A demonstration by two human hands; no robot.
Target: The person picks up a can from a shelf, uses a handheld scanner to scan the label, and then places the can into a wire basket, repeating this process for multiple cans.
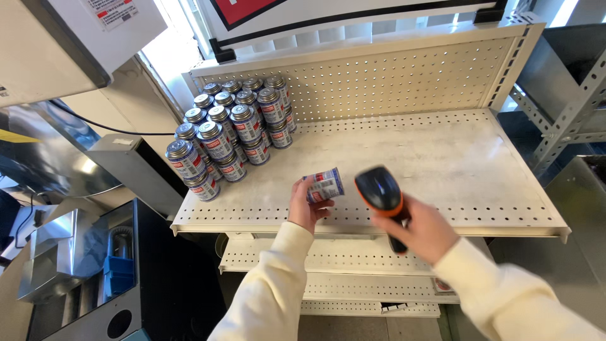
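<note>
The left hand (306, 205) is wrapped around a small round metal can with a blue, white and red label (324, 185), tipped on its side in the middle of the frame; the right hand (421, 228) grips a black and orange handheld scanner (380, 190), just beside the can; both are above a white metal shelf with holes (442, 164); more cans of the same kind (230, 123) are stacked at the upper left.

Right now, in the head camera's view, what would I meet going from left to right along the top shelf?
Stacked cans → left hand holding a single can on its side → orange-and-black handheld scanner gripped by the right hand → bare perforated shelf.
</note>
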